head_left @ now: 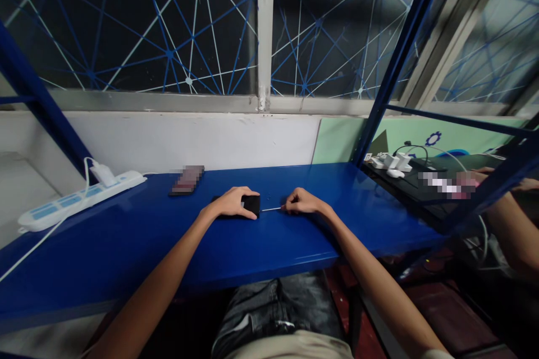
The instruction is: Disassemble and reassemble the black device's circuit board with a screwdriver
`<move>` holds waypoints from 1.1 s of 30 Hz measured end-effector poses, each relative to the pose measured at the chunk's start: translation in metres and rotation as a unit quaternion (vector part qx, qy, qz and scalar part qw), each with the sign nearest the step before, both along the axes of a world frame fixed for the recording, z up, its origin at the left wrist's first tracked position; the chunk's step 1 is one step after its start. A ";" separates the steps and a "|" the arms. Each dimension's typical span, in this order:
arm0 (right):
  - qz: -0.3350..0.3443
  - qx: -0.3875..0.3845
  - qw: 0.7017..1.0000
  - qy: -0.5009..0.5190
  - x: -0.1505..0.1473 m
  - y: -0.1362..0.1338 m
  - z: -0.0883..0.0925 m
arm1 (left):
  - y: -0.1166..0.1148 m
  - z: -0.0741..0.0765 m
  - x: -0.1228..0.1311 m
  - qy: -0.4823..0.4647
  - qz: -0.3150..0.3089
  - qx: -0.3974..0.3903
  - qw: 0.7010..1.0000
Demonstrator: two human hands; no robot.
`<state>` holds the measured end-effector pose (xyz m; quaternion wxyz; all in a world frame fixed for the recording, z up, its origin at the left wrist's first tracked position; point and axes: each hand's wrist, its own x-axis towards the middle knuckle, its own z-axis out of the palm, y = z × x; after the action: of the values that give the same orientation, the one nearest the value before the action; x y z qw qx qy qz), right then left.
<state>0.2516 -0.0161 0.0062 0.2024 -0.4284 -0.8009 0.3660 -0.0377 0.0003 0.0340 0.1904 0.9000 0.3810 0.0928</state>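
My left hand (236,202) is wrapped over a black rectangular device (251,205) lying on the blue table (168,241). Thumb and fingers grip its sides, and the palm covers much of it, so its exact kind is unclear. In the closed fingers of my right hand (301,202) is a thin screwdriver (272,209), its metal shaft pointing left at the device's right end. Most of the handle is hidden by the fingers. Whether the tip touches the device cannot be made out. Tiny specks (268,198) lie on the table just behind the shaft.
A pixelated phone-like slab (187,180) lies at the back left. Farther left, a white power strip (80,202) has a plug and cable. On the right, beyond a blue frame post (391,78), white chargers (391,162) sit on a dark table near another person's arm (511,224).
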 end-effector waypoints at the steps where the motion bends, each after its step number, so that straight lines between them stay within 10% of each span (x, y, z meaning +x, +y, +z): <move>1: 0.002 0.000 1.000 0.001 0.000 -0.001 0.001 | 0.000 0.000 0.000 -0.001 0.000 0.000 1.000; 33: -0.014 0.062 0.998 -0.024 -0.001 -0.003 0.002 | -0.001 -0.002 0.002 0.006 0.018 0.029 0.999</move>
<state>0.2506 -0.0188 0.0077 0.2144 -0.4352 -0.8204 0.3027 -0.0359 -0.0004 0.0315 0.1605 0.8988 0.3950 0.1017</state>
